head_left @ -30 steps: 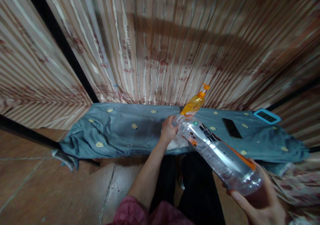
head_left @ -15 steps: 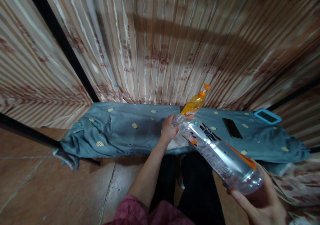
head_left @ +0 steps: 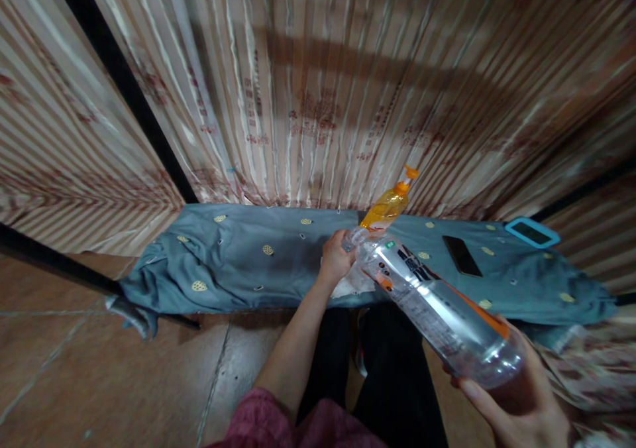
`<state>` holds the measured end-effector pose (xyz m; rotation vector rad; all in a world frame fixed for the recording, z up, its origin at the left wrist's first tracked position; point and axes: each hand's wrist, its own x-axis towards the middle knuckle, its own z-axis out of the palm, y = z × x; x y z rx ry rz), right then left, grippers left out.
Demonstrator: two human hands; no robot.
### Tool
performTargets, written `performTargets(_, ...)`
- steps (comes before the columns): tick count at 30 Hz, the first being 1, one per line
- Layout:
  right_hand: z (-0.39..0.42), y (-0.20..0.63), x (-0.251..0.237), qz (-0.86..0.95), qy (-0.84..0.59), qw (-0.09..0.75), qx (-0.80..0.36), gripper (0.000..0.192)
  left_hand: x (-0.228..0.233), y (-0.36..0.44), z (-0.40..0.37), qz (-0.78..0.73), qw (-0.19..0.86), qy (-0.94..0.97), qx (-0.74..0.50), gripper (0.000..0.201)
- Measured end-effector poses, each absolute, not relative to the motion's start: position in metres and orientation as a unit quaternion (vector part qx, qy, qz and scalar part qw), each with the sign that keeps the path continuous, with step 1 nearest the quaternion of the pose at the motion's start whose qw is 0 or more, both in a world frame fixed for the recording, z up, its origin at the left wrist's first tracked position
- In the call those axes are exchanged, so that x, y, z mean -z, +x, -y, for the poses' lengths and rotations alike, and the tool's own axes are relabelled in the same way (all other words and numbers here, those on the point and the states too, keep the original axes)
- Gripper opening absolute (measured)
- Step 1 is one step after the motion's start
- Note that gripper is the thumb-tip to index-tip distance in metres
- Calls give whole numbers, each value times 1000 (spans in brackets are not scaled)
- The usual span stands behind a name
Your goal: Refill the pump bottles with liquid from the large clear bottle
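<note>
Nearest, at the lower right, the right hand (head_left: 517,405) cups the base of a clear plastic bottle (head_left: 437,309), fingers wrapped round it. The bottle lies tilted, its neck pointing far and left over the near edge of a blue-grey cloth (head_left: 238,262). There the left hand (head_left: 335,257) is closed round the bottle's mouth, above a white rag (head_left: 354,282). Just beyond stands 1 orange pump bottle (head_left: 385,208). Farther right on the cloth lie a black phone (head_left: 462,256) and a blue-framed device (head_left: 531,231).

Bare bench (head_left: 238,262) is lying open left of the left grip (head_left: 335,259); a pump bottle (head_left: 387,206) is standing just behind it.
</note>
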<state>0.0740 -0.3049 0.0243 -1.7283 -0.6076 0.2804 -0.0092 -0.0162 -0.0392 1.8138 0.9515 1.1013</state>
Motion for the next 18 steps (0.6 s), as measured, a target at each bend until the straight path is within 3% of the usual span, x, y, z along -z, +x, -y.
performTargets(18,299,64,-39,232,-760,592,-136,119,41,-9,17,-370,403,709,-445,23)
